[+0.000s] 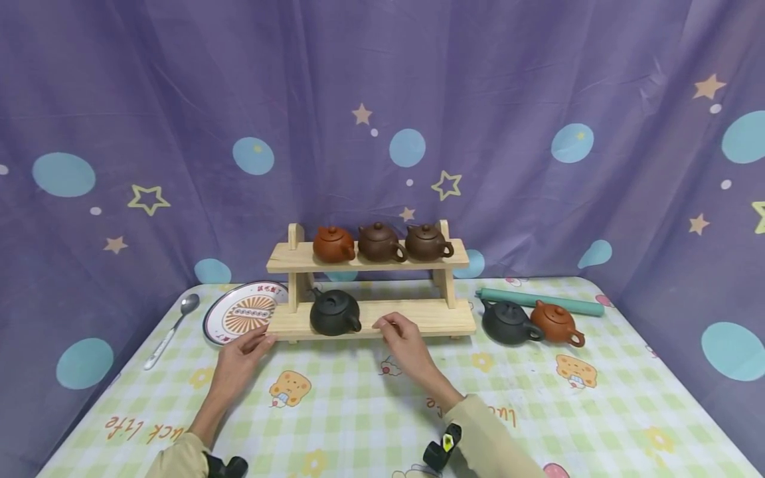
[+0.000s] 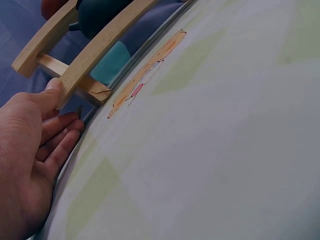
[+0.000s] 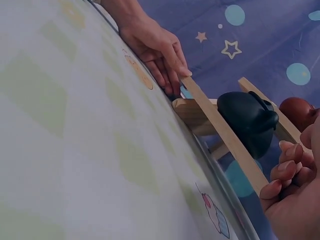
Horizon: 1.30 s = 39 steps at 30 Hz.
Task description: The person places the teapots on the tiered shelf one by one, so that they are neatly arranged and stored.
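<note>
A two-tier wooden shelf (image 1: 418, 317) stands on the table. My left hand (image 1: 239, 355) grips the left end of its lower board, thumb on top and other fingers below, as the left wrist view shows. My right hand (image 1: 409, 345) is at that board's front edge with curled fingers, the lowest finger (image 3: 271, 191) right at the edge. Just left of its fingertips sits a black teapot (image 1: 336, 313) on the lower board, handle toward that hand. On the upper board stand a reddish-brown teapot (image 1: 333, 245) and two dark brown teapots (image 1: 379, 243).
Right of the shelf stand another black teapot (image 1: 507, 324) and an orange-brown teapot (image 1: 554, 322), with a green roll (image 1: 540, 301) behind them. A patterned plate (image 1: 221, 312) lies at the left, partly behind the shelf, and a spoon (image 1: 173, 333) lies farther left. A purple curtain (image 1: 496, 79) hangs behind.
</note>
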Tool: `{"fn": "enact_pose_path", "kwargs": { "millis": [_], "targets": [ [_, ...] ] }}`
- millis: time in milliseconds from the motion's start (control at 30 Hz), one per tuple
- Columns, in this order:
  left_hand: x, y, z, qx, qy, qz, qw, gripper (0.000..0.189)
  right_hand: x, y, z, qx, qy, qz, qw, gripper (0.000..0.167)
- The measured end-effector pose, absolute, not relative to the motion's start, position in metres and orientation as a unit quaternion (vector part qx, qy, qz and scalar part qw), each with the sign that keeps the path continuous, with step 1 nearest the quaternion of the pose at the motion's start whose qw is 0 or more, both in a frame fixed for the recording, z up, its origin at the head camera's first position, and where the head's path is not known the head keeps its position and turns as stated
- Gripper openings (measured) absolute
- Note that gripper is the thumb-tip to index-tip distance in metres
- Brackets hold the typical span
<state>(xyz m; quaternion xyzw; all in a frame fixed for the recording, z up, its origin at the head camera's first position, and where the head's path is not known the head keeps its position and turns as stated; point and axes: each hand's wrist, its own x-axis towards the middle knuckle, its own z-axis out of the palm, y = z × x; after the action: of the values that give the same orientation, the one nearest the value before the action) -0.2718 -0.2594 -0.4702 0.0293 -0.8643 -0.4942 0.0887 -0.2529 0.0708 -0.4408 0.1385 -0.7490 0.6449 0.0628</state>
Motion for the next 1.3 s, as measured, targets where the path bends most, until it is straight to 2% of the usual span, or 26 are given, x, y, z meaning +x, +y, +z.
{"fn": "enact_pose_path", "kwargs": {
  "millis": [1000,1300],
  "targets": [
    [-0.273,-0.259,-0.471,0.032,-0.864,-0.494,0.09,0.058,-0.22,0.149,-0.45,0.082,-0.786,0.61,0.06,0.021],
    [-0.272,-0.258,-0.47,0.031,-0.865,-0.493,0.09,0.057,-0.211,0.181,-0.455,0.054,-0.794,0.601,0.076,0.022]
  ]
}}
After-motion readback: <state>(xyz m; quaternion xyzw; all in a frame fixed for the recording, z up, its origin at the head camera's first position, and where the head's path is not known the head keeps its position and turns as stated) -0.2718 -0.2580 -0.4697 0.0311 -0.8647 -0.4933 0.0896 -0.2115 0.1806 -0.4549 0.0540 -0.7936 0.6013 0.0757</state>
